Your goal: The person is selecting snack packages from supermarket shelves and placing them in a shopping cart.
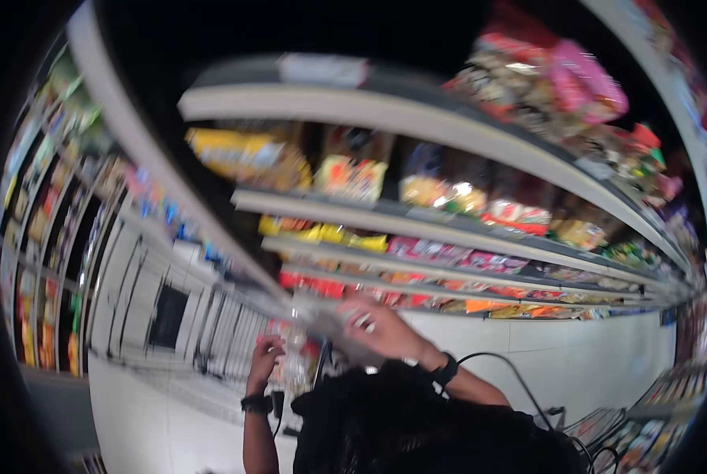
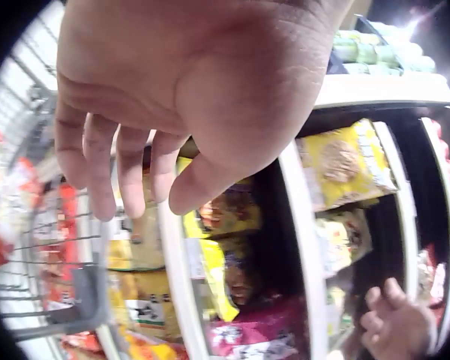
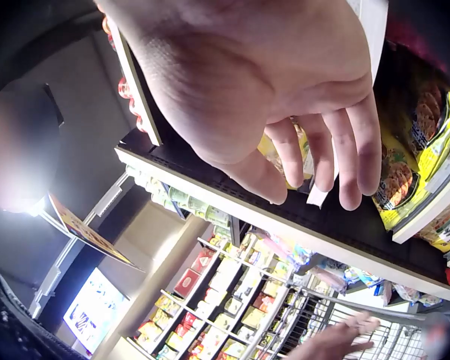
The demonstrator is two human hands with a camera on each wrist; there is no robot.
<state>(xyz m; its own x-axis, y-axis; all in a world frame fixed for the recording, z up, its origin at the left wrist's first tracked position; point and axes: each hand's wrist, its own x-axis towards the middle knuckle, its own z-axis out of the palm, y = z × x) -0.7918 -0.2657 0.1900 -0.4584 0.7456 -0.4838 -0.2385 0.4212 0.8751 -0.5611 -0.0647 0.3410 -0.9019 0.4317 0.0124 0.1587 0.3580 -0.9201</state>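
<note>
My left hand (image 1: 267,355) hovers beside the wire shopping cart (image 1: 227,324). In the left wrist view its loosely bent fingers (image 2: 131,180) hang with nothing between them, overlapping yellow snack packets (image 2: 221,214). My right hand (image 1: 389,332) is raised in front of the lower shelves, blurred in the head view. Its relaxed fingers (image 3: 352,150) and thumb hold nothing in the right wrist view, with yellow packets (image 3: 397,180) on a shelf just beyond. A grey blurred shape (image 1: 334,328) lies between the hands in the head view.
Long shelves (image 1: 417,213) of packaged snacks run across the front, with white edges. More stocked racks (image 1: 53,237) stand on the far left. Pale tiled floor (image 1: 543,340) shows below the shelves. Black cables (image 1: 519,371) trail by the right arm. A bright screen (image 3: 94,311) hangs further back.
</note>
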